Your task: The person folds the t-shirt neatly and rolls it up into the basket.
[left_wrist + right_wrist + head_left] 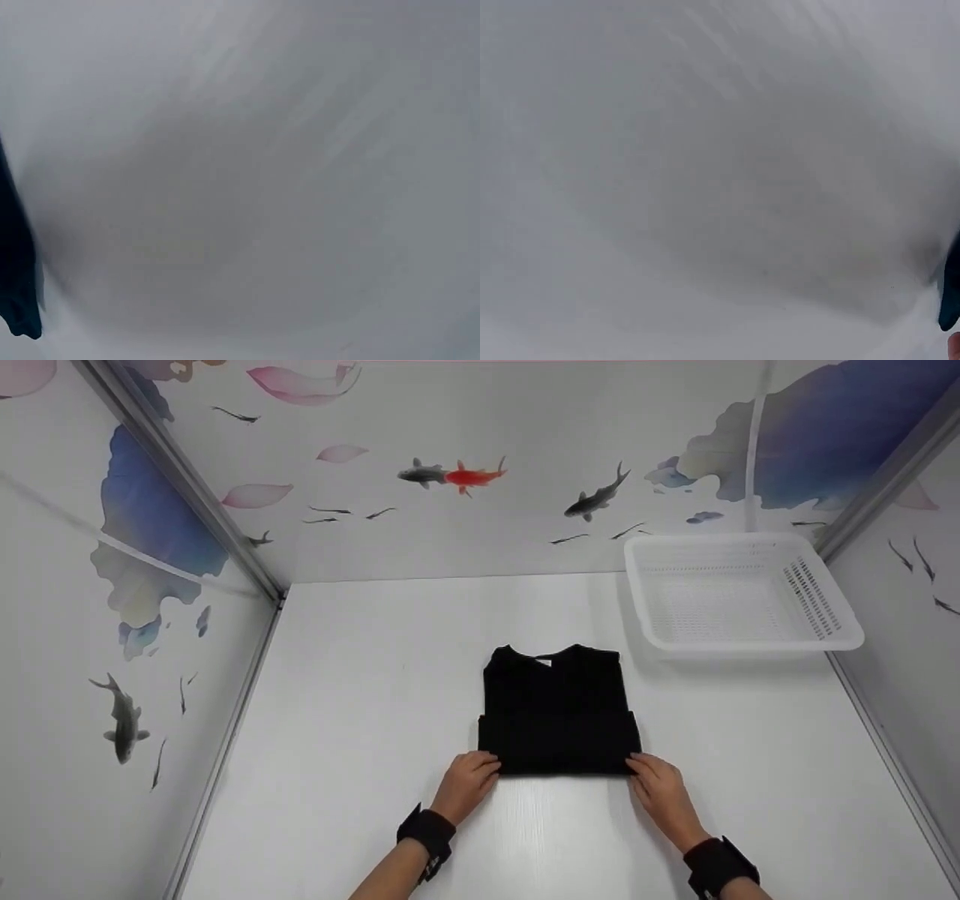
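Note:
A black shirt [559, 712] lies folded on the white table, its neckline and a small white label toward the far side. Its lower part is doubled upward into a wide band. My left hand [466, 784] pinches the near left corner of that band, and my right hand [661, 791] pinches the near right corner. In the left wrist view only a strip of the dark shirt [16, 262] shows at the left edge. The right wrist view catches the dark shirt [951, 289] at its right edge, with a fingertip [954, 346] just below.
A white plastic basket [742, 647] with perforated sides stands at the back right of the white table [360, 697]. Walls printed with fish and petals [465, 532] enclose the table at the back, left and right. Black bands [427, 834] circle both wrists.

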`<state>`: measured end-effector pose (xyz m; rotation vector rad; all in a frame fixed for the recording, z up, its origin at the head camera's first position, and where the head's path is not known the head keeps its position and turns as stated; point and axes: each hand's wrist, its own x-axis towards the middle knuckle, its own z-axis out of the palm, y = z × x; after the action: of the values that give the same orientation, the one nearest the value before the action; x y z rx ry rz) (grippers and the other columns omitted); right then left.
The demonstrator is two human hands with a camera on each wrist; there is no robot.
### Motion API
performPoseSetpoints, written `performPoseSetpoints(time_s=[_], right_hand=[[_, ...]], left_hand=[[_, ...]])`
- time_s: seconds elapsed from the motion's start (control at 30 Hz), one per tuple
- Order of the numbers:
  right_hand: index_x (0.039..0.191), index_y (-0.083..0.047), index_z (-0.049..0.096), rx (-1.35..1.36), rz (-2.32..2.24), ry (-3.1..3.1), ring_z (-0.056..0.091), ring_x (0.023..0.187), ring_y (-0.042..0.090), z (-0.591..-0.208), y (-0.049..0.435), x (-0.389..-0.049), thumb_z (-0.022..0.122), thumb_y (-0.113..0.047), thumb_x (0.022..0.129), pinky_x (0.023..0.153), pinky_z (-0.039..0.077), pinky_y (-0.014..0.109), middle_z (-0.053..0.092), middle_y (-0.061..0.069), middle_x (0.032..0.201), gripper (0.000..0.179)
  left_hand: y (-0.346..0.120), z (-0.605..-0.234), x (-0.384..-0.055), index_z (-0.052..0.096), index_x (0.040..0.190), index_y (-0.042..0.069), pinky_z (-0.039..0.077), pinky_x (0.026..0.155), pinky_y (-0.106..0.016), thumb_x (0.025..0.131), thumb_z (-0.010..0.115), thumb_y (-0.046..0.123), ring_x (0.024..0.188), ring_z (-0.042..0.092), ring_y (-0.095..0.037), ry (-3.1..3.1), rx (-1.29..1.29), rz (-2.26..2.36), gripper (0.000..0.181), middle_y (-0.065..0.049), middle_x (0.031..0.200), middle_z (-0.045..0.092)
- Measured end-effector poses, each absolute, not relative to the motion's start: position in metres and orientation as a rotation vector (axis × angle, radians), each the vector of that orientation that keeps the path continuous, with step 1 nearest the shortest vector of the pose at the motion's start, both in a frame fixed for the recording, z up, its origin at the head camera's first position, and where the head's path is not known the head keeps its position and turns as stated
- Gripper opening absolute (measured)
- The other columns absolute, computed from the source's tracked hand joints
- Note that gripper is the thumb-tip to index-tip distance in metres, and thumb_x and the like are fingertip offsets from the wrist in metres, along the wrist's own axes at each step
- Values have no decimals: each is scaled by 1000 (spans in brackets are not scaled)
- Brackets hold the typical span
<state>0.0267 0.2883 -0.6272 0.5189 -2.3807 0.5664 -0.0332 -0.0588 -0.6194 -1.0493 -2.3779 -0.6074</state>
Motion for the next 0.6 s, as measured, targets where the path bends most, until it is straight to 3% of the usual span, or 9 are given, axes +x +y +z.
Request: performPoseSetpoints(time_s=[0.6], right_hand=[[93,10,68,577,404,-2365,63,85,33,-640,286,12,81,16,53,69,50,46,65,19,95,43]], left_hand=[[-57,-635,-38,74,98,5,52,83,-22,71,79,-1,97,66,-16,-2349,-1094,-276,28,-5,104,69]])
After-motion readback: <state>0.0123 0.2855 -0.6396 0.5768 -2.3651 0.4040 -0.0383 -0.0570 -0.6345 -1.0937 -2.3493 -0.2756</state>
